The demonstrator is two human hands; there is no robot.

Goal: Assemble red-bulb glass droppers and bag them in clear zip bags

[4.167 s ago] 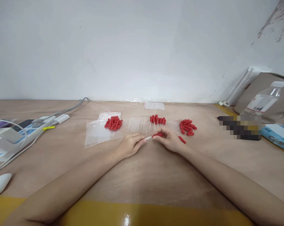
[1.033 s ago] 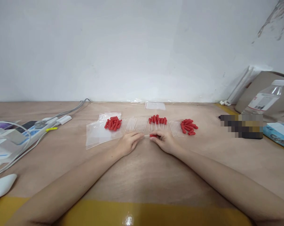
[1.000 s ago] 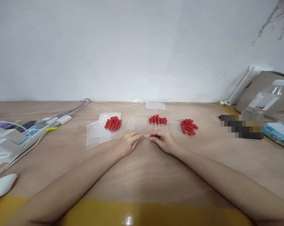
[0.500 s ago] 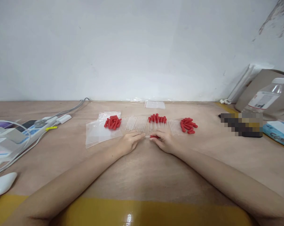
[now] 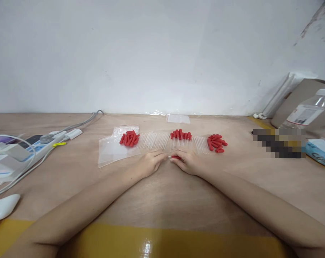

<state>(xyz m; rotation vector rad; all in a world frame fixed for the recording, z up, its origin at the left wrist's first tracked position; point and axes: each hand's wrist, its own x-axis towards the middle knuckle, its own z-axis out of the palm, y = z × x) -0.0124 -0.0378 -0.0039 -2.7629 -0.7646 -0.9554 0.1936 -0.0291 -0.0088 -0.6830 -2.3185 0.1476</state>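
Observation:
My left hand [image 5: 152, 163] is closed on a thin clear glass tube [image 5: 169, 157], most of it hidden under the fingers. Opposite it, my right hand [image 5: 188, 162] pinches a red rubber bulb [image 5: 175, 157], which meets the tube's end between the two hands. Just beyond the hands lie several droppers with red bulbs [image 5: 180, 134], side by side. Clear tubes flank them in a left row [image 5: 154, 141] and a right row [image 5: 201, 144]. Loose red bulbs form a left pile [image 5: 129, 138] and a right pile [image 5: 216, 142].
Clear plastic bags [image 5: 111, 154] lie under the left pile. A white card [image 5: 178, 119] rests near the wall. Power strip [image 5: 38, 147] and cables are at left, above a white spoon-shaped object [image 5: 5, 208]. At right are a bottle [image 5: 304, 113] and a tissue pack [image 5: 321, 152].
My hands have drawn slightly closer together, and less of the glass tube shows between them. The view has shifted a little.

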